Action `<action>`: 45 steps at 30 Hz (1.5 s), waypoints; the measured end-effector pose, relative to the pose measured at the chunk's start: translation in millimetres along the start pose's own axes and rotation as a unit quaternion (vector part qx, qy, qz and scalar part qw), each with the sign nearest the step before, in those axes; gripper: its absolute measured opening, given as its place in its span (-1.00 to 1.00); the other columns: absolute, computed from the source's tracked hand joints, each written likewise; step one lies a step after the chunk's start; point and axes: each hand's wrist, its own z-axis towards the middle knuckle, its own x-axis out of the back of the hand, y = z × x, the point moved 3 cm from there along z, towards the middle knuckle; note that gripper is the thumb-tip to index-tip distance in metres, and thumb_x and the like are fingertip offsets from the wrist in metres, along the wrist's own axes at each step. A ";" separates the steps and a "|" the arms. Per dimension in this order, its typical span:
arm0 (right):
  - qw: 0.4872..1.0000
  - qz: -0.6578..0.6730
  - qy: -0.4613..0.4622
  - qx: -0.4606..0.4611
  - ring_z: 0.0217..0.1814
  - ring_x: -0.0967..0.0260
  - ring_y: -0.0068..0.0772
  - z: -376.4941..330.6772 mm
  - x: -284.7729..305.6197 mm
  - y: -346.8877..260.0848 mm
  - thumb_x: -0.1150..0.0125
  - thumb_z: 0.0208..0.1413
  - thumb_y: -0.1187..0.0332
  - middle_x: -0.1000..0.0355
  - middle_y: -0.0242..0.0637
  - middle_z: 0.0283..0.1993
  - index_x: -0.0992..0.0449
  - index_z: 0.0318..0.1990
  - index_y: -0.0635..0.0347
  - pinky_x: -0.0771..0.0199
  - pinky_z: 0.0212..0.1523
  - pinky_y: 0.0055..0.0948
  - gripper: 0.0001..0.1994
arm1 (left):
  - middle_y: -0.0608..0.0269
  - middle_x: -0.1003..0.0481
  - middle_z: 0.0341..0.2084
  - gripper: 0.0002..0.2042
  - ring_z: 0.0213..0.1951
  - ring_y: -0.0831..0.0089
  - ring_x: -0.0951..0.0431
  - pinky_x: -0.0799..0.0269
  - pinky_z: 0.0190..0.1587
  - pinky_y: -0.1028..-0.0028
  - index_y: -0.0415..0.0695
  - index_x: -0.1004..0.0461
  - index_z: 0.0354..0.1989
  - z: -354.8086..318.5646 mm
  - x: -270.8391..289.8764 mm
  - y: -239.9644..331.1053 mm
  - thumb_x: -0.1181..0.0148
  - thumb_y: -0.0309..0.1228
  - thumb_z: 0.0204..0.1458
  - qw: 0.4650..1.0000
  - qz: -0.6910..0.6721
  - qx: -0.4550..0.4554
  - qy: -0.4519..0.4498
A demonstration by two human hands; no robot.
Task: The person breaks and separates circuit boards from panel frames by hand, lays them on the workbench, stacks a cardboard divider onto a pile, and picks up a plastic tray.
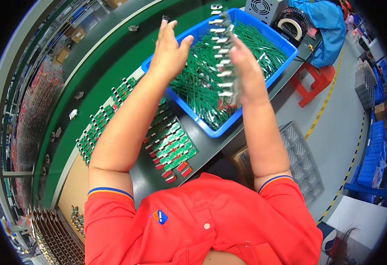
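Note:
My right hand [249,73] is closed on a long circuit board panel [222,56], held over the blue bin [211,131]. A row of white connectors runs along the panel, and motion smears it and my fingers. Above the bin's left rim, my left hand [169,55] holds nothing, its fingers apart and the thumb toward the panel. Thin green strips [198,90] lie in a tangled heap inside the bin. Small green circuit boards [173,145], some with red parts, stand in rows on the dark table in front of the bin.
More boards [97,128] line the edge beside the green conveyor belt [100,79], which carries several small white parts. A fan unit [260,8] and a spool [290,27] stand past the bin. A red stool [310,84] and clear plastic trays [301,159] are at the right.

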 end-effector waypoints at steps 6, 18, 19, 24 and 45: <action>0.849 0.424 -0.247 -0.196 0.03 -0.36 0.01 2.7 -17.8 -14.1 0.05 0.13 0.03 -0.37 -0.05 0.07 -0.34 0.10 0.22 -0.35 0.04 0.05 -0.49 | -0.03 -0.41 0.00 -0.57 0.03 0.16 -0.43 -0.30 0.08 0.30 -0.17 -0.27 0.13 -24.2 55.1 2.5 -0.02 -0.23 0.13 0.998 0.001 0.011 -0.055; 0.850 0.399 -0.244 -0.243 0.25 -0.12 0.18 -92.2 -109.3 -3.0 0.13 0.08 -0.18 -0.05 0.08 0.31 -0.06 0.30 0.15 -0.17 0.13 0.26 -0.26 | 0.46 -0.30 -0.71 -0.75 -0.62 0.73 -0.22 -0.13 -0.56 0.64 -0.17 -0.46 -0.38 -102.8 186.9 25.0 0.04 -0.28 0.21 0.932 -0.314 0.046 -0.174; 0.849 0.408 -0.207 -0.263 0.19 -0.19 0.17 -97.7 -115.7 1.2 0.09 0.07 -0.15 -0.11 0.08 0.27 -0.08 0.28 0.16 -0.26 0.07 0.24 -0.27 | 0.46 -0.29 -0.71 -0.76 -0.62 0.74 -0.22 -0.12 -0.57 0.65 -0.18 -0.46 -0.37 -112.0 198.5 25.1 0.03 -0.29 0.20 0.923 -0.328 0.050 -0.196; 0.820 0.414 -0.191 -0.345 0.07 -0.31 0.11 -131.0 -155.8 22.9 0.09 0.09 -0.09 -0.26 0.05 0.16 -0.19 0.22 0.17 -0.36 -0.01 0.20 -0.36 | 0.46 -0.32 -0.74 -0.73 -0.65 0.73 -0.24 -0.13 -0.58 0.66 -0.17 -0.41 -0.53 -158.5 248.3 23.1 -0.05 -0.28 0.16 0.918 -0.352 0.075 -0.168; 0.744 0.398 -0.278 -0.459 0.04 -0.38 0.00 -179.8 -213.6 71.4 0.29 0.27 0.00 -0.32 0.03 0.10 -0.20 0.20 0.25 -0.45 -0.01 -0.01 -0.46 | 0.42 -0.33 -0.73 -0.71 -0.67 0.71 -0.27 -0.17 -0.62 0.66 -0.16 -0.44 -0.52 -240.2 292.3 15.4 -0.06 -0.23 0.16 0.938 -0.300 0.163 -0.067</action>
